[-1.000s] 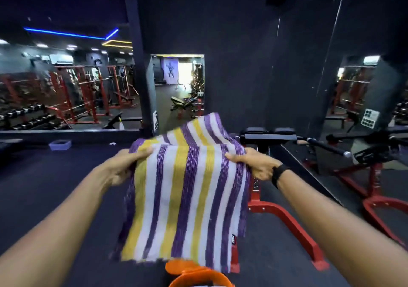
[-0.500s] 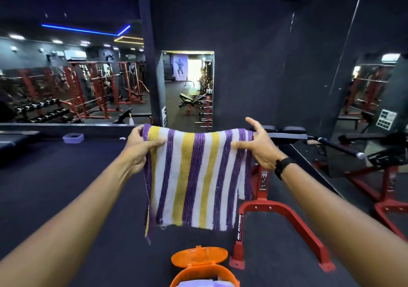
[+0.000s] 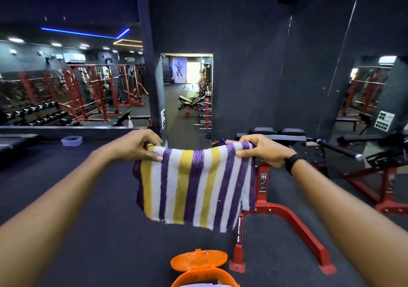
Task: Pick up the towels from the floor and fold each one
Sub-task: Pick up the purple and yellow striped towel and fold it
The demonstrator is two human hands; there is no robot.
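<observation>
A purple, yellow and white striped towel (image 3: 194,187) hangs doubled over in the air in front of me, its folded edge on top. My left hand (image 3: 141,146) pinches the top left corner and my right hand (image 3: 262,150) pinches the top right corner, both at about the same height. The towel's lower edge hangs free above the dark floor. A black band sits on my right wrist.
An orange bin (image 3: 202,269) with its lid flipped open stands on the floor just below the towel. A red-framed gym bench (image 3: 284,218) is to the right. A small lavender tub (image 3: 71,140) sits by the mirror wall at the left.
The towel, spread out long a second ago, is now folded in half and hangs shorter. Both hands have closed their fingers on the top corners.
</observation>
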